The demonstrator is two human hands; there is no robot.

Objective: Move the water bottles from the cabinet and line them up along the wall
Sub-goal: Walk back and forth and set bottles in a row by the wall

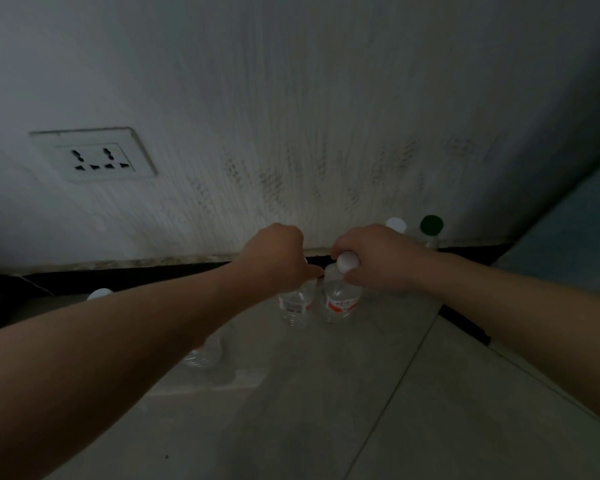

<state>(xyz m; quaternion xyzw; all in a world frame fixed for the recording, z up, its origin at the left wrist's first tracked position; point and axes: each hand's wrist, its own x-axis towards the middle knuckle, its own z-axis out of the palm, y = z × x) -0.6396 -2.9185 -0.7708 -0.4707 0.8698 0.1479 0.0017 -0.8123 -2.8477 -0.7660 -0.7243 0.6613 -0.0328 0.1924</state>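
Left hand (274, 258) gripped a clear plastic red-labelled bottle (296, 304), hiding its cap; right hand (381, 261) gripped its white-capped twin (340, 303).

Dim, grey, underexposed view. The wall (326, 116) is smeared by vertical motion blur, and the socket (94, 154) is soft. Wide-angle bending curves the edges, and the corners darken. The bottles (340, 303) are murky.

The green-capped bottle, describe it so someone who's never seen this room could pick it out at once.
Follow the pale wall rightward from the socket along the dark skirting, past the right hand. Just beyond it two bottles stand by the wall; the green-capped bottle is the farther right. Its neighbour has a white cap.
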